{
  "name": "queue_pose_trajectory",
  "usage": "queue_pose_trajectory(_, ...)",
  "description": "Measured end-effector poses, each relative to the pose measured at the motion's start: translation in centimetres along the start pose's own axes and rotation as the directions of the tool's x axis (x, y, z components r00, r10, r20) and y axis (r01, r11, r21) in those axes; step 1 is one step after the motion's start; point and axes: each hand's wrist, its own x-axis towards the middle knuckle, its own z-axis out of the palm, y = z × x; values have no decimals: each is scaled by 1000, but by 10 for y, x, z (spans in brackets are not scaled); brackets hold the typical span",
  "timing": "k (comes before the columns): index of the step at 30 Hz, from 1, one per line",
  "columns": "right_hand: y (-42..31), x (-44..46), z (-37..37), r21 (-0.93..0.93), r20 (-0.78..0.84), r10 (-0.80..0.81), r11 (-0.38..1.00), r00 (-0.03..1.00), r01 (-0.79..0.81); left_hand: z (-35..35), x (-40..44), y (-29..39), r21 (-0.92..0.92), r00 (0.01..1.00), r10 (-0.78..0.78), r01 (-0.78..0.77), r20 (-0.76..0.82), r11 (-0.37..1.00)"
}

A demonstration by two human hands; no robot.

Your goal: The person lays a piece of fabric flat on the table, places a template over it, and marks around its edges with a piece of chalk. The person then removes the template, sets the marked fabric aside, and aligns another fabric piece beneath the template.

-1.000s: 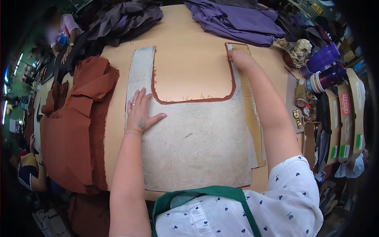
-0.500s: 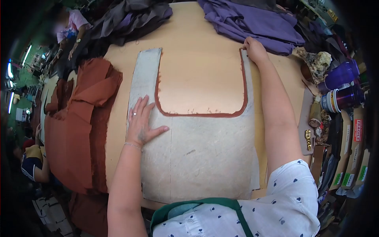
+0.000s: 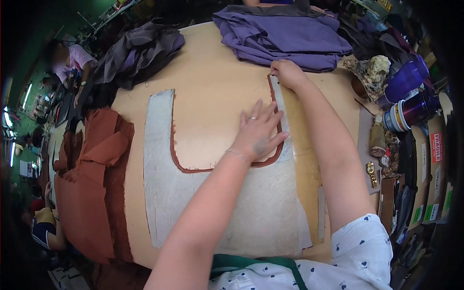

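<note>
A grey, U-shaped flat template lies on the table, its two arms pointing away from me. A narrow reddish-brown fabric strip with frayed threads runs along its inner U edge. My left hand lies open, fingers spread, across the template's right arm and the strip there, hiding part of both. At the far tip of that arm, my right hand has its fingers pinched together on the strip's end.
Reddish-brown cloth is piled at left. Purple cloth and dark cloth lie at the back. To the right are a purple tumbler, tape rolls and a gold watch. A co-worker is at far left.
My left hand has moved from the template's left side across to its right arm. The template sits farther left, baring more of the yellowish sheet. My right hand stays at the arm's tip.
</note>
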Motion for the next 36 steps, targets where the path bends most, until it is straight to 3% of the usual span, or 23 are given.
queue_pose_trajectory(3, -7, 4, -4, -74, 55, -100, 992, 993, 104, 18, 18, 6, 26, 1000, -29, 29, -13, 999)
queue_pose_trajectory(7, -11, 0, -12, -114, 87, -107, 987, 990, 116, 17, 13, 0, 37, 998, -58, 59, -13, 998)
queue_pose_trajectory(9, 4, -6, -8, -134, -34, -182, 975, 983, 176, 16, 13, 1, 38, 997, -77, 77, -1, 996)
queue_pose_trajectory(15, 31, -30, -42, -314, 83, -44, 947, 996, 68, 16, 12, 1, 25, 996, -86, 86, -2, 996)
queue_pose_trajectory(18, 37, -48, -69, -310, 10, 64, 949, 998, -57, 16, 14, 2, -3, 996, -81, 81, 34, 997)
queue_pose_trajectory(21, 48, -88, -84, -39, -291, 102, 992, 951, -118, 10, 18, -2, -80, 992, -86, 94, 96, 992)
queue_pose_trajectory(24, 58, -139, -83, 482, -276, 551, 788, 787, -383, 7, 17, -19, -268, 987, -78, 114, 142, 957)
queue_pose_trajectory(25, 50, -157, -85, 656, -285, 630, 678, 722, -333, 8, 12, -27, -349, 988, -60, 106, 142, 931)
queue_pose_trajectory(27, 44, -192, -84, 738, -250, 707, 581, 661, -342, -2, -4, -32, -321, 981, -36, 97, 190, 942)
queue_pose_trajectory(29, 56, -223, -70, 824, -179, 760, 463, 625, -327, 5, -21, -50, -474, 977, -40, 138, 211, 869)
queue_pose_trajectory(30, 58, -232, -64, 716, -151, 756, 528, 637, -457, 9, -21, -49, -542, 977, -44, 153, 208, 827)
queue_pose_trajectory(31, 44, -231, -63, 716, -116, 779, 496, 617, -492, 5, -25, -31, -404, 978, -75, 150, 195, 902)
queue_pose_trajectory(33, 31, -220, -54, 656, -185, 726, 593, 662, -467, -8, -44, 15, -99, 983, -134, 147, 126, 984)
queue_pose_trajectory(36, 25, -185, -35, 611, -278, 601, 713, 749, -345, 5, -47, 59, 38, 993, 39, -43, 112, 998)
